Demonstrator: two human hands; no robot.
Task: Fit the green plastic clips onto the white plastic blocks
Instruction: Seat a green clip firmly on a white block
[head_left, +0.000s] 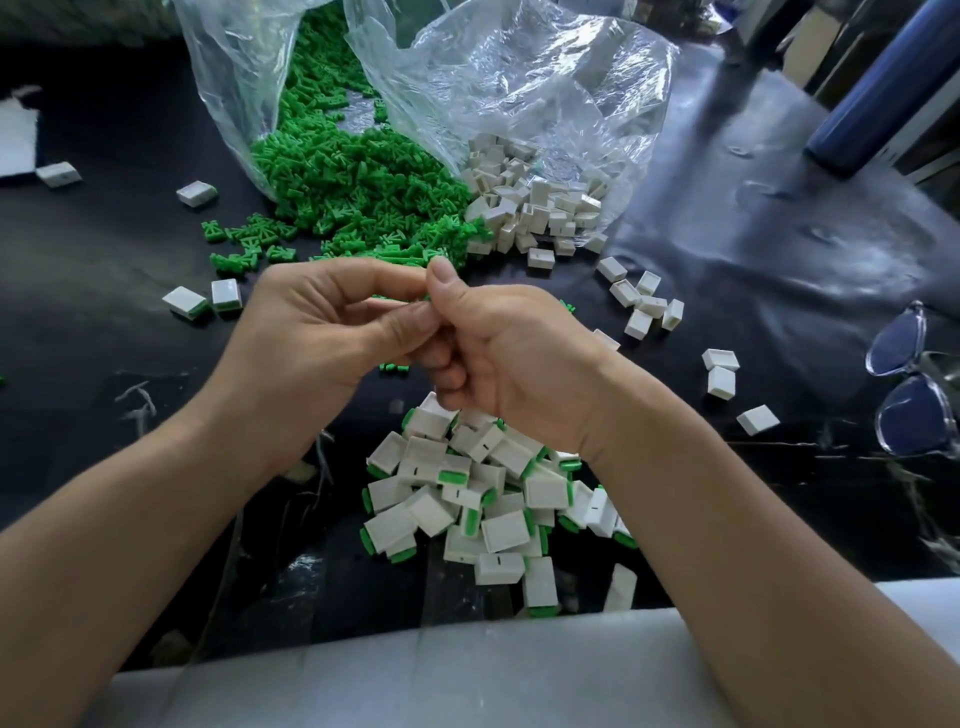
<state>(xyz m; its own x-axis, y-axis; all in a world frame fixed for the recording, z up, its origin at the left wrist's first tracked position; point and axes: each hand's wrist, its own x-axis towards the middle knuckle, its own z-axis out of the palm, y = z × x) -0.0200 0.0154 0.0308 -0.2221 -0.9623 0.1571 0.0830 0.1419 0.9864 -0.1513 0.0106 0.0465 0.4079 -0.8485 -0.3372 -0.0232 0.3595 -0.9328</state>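
Assembly partway done, much left.
Left hand (322, 332) and right hand (511, 353) pinch a green clip (400, 299) just above the finished pile (483, 499); loose clips (353, 176) and white blocks (540, 208) lie beyond that pile.

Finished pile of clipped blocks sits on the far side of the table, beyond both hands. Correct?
Not quite. The head view shows the finished pile on the near side of the table, below the left hand and right hand, not beyond them.
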